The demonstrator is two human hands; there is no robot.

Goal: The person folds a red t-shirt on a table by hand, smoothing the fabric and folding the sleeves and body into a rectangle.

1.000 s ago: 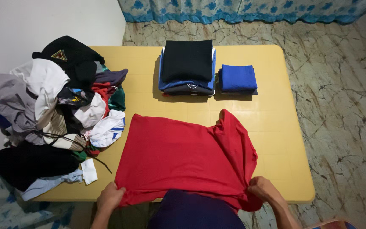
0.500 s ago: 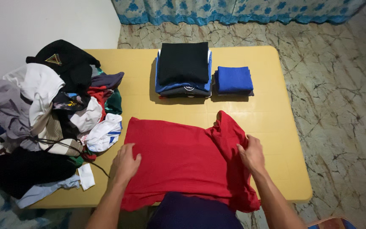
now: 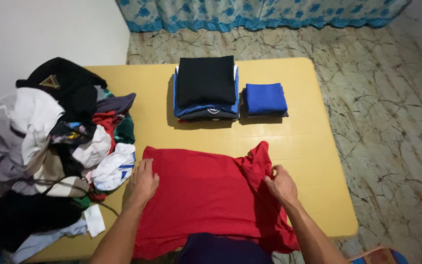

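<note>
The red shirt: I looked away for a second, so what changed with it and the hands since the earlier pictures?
Both hands let go of the hem at the near edge and moved up onto the red shirt. The left hand now lies flat on its left side; the right hand grips the bunched fold on the right. The folded stacks and the clothes pile stayed put.

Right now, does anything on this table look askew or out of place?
Yes. The red shirt is bunched at its right side, where the right hand grips a fold; its hem hangs over the table edge. The unfolded clothes pile spills past the left edge.
</note>
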